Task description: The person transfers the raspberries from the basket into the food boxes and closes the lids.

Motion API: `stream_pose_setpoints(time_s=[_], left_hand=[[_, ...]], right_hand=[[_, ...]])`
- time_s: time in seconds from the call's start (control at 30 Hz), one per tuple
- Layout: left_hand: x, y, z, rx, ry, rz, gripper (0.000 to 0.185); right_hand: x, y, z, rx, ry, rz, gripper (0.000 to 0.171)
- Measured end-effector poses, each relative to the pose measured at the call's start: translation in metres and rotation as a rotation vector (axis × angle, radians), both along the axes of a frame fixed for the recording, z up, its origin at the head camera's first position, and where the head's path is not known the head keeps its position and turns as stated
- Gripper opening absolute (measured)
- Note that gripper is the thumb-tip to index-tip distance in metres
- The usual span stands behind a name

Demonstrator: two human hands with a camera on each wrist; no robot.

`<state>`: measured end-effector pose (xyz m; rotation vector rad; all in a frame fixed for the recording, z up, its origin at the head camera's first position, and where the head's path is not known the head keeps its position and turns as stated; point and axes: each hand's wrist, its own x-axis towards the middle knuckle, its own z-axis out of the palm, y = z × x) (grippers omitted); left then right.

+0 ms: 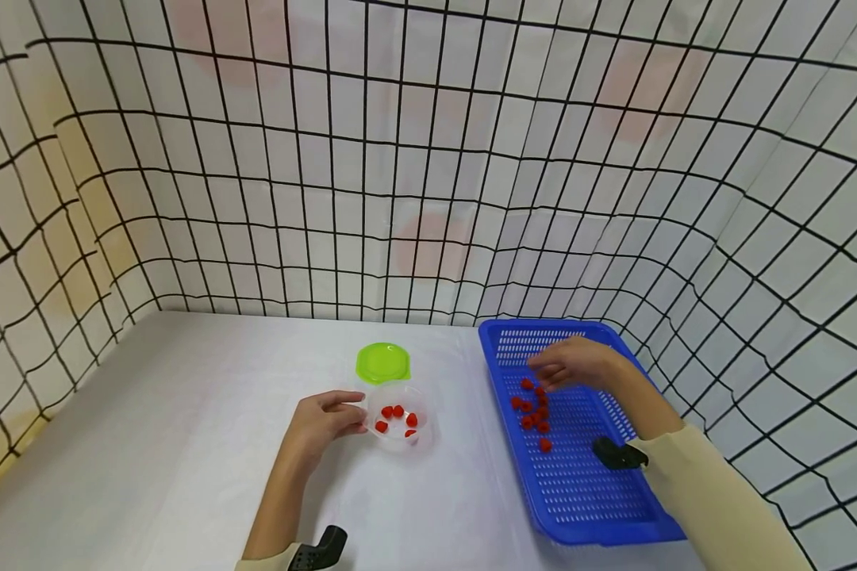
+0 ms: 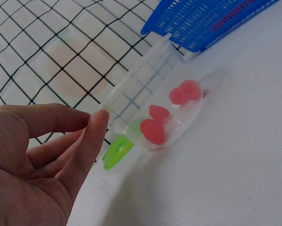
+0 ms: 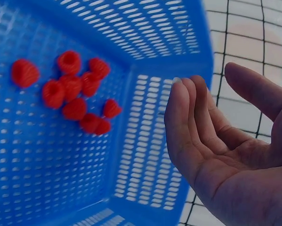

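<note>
Raspberries (image 1: pixel 533 408), small and red, clustered on the mesh floor of the blue basket (image 1: pixel 586 500) at the right of the white table (image 1: pixel 150 444); same cluster seen close in the right wrist view (image 3: pixel 77 92). Right hand (image 1: pixel 571 363) over that cluster, inside the basket, fingers relaxed and a little apart, palm bare, holding nothing (image 3: pixel 225 150). Left of the basket, well apart from it, a clear round tub (image 1: pixel 400 419) with a few more red berries (image 2: pixel 155 127) inside. Left hand (image 1: pixel 323 419) beside the tub, straight fingertips touching its wall (image 2: pixel 96 127), not curled round it. Just behind the tub, a lime green lid (image 1: pixel 382 362) flat on the table. Grid-patterned cloth backdrop (image 1: pixel 428 159) on all sides.
</note>
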<state>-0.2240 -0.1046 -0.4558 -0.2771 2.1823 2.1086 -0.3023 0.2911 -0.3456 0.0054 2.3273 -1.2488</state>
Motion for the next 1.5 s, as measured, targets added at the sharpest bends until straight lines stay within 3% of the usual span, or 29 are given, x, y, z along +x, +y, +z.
stream_pose_setpoints(time_s=[0.3, 0.77, 1.07, 1.5], left_hand=[[0.000, 0.000, 0.000, 0.005, -0.006, -0.001, 0.030], [0.000, -0.001, -0.002, -0.001, 0.003, 0.002, 0.029], [0.000, 0.000, -0.001, -0.004, 0.005, 0.003, 0.028], [0.001, -0.001, 0.001, -0.011, -0.003, 0.004, 0.028]], right_hand=[[0.005, 0.023, -0.025, -0.009, -0.028, -0.064, 0.046], [0.006, 0.048, -0.065, -0.031, -0.108, -0.174, 0.043], [0.000, 0.048, -0.075, -0.046, -0.118, -0.270, 0.041], [-0.005, 0.045, -0.080, -0.021, -0.133, -0.299, 0.039]])
